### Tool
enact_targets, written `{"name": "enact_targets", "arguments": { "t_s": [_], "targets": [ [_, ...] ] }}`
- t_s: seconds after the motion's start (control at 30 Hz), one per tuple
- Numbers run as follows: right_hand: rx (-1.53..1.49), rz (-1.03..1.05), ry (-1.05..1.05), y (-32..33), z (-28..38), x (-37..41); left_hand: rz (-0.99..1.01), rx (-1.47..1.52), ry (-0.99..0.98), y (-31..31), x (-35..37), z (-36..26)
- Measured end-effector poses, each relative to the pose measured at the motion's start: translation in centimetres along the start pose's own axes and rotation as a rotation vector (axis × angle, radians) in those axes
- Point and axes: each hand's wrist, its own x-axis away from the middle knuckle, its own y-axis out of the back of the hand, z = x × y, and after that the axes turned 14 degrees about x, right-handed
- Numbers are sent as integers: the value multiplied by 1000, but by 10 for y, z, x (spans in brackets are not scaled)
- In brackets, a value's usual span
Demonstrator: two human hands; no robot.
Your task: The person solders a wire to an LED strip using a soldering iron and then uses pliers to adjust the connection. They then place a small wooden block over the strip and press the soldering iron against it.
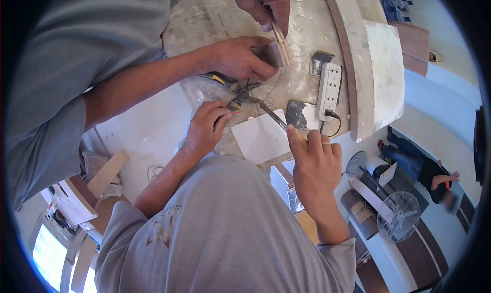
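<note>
My right hand [316, 162] is wrapped round the light handle of a soldering iron [272, 115], whose metal shaft points up and left over the worktable. My left hand [204, 126] pinches a thin reddish piece [235, 112] close to the iron's front end. Dark pliers [244, 91] and thin wires lie just beyond these fingers. A white square tile [262, 137] lies under the iron's shaft, near the table's front edge. What the iron's tip touches is too small to tell.
At the left, a co-worker's hands [240, 57] hold a small panel and a thin tool. A white power strip [329, 91] with a black plug lies on the worktable [204, 16]. A curved board [353, 62] lines its right side. Fans [398, 216] and another person [429, 172] are farther right.
</note>
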Motion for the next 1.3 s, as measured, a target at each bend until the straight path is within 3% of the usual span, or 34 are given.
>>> {"name": "enact_targets", "arguments": {
  "t_s": [0.2, 0.5, 0.6, 0.7, 0.8, 0.87, 0.97, 1.07, 1.3],
  "targets": [
    [34, 7, 64, 1, -4, -1, -5, -5, 7, 2, 0, -1],
    [-117, 208, -77, -4, -4, 2, -14, -5, 16, 2, 0, -3],
    [-157, 146, -79, -17, -4, -3, -19, -5, 17, 0, 0, -3],
    [-140, 213, -60, -12, -7, 4, -30, -22, 35, 1, 0, -4],
    [-349, 245, -188, -2, -20, 15, -41, -25, 82, 0, -5, -19],
    [-558, 184, -332, -5, -27, 25, -42, 43, 148, -2, -10, -34],
    [-801, 43, -445, -17, -31, 36, -140, 421, 539, -14, -24, -63],
    [-949, -158, -511, -44, -21, 41, 3, 597, 709, -15, -56, -84],
    [-1044, -298, -572, -75, -17, 28, 54, 663, 714, -23, -108, -93]
  ]
}}
